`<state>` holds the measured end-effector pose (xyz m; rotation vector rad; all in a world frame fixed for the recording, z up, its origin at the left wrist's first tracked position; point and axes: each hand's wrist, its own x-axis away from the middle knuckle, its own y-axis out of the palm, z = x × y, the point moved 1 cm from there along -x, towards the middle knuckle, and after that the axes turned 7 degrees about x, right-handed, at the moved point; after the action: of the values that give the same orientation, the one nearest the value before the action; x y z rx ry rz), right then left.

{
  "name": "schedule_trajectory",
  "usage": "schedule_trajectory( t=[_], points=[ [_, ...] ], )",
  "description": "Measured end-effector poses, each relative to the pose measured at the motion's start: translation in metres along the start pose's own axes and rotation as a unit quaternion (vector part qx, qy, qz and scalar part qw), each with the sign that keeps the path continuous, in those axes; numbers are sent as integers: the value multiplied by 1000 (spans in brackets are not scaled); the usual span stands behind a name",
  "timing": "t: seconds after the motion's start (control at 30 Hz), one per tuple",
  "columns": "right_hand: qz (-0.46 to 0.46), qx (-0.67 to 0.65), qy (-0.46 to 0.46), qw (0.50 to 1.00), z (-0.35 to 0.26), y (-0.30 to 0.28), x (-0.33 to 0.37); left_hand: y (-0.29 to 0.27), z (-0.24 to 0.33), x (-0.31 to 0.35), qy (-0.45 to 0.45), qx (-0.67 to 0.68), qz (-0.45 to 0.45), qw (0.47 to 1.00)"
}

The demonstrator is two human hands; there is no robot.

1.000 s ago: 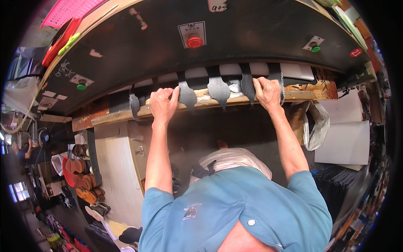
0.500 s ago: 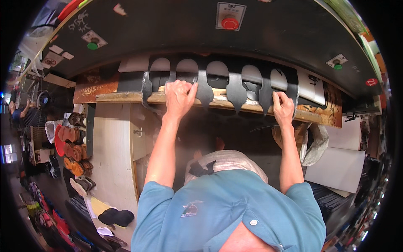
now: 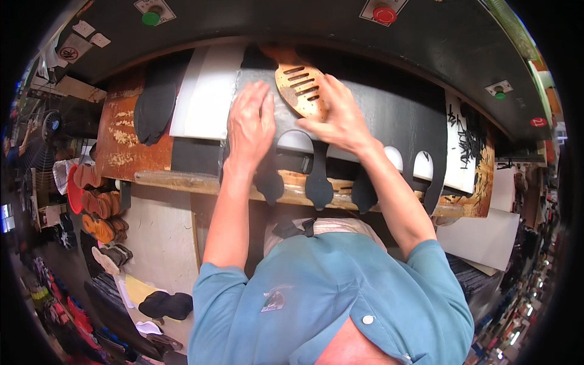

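Note:
A dark sheet [image 3: 395, 103] lies on the bench, with a row of rounded cut-outs along its near side and dark tongues [image 3: 319, 182] hanging over the front edge. My left hand [image 3: 250, 125] rests on the sheet's left part, fingers stretched out and a little blurred. At the right side of a tan sole-shaped cutting die [image 3: 298, 85] with several slots is my right hand [image 3: 337, 115], its thumb and fingers around the die's edge. The die sits on or just above the sheet; contact cannot be made out.
White boards [image 3: 210, 91] lie under the sheet and show at both sides. A dark sole-shaped piece [image 3: 152, 106] is at the left. The black machine front beyond carries a red button [image 3: 384, 15] and green buttons [image 3: 151, 16]. Shoes [image 3: 100, 204] stand at far left.
Both hands have left the sheet's front edge and moved farther in over it. More of the sheet shows, and the tan die is now in view at my right hand.

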<state>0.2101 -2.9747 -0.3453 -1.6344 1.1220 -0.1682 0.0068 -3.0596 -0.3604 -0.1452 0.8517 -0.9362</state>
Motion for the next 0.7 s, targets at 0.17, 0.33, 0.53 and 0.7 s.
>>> schedule_trajectory(
  t=[0.17,0.33,0.53,0.7],
  points=[
    [-59,64,-16,996,-33,26,3,6,-18,33,25,-171,-45,984],
    [-139,-125,55,981,-26,-11,24,-13,-7,74,15,-139,-47,989],
    [-147,-450,176,863,-15,-47,38,-18,35,77,-57,0,-49,997],
    [-110,-502,209,832,-27,-38,52,13,86,80,-164,340,-171,910]
  ],
)
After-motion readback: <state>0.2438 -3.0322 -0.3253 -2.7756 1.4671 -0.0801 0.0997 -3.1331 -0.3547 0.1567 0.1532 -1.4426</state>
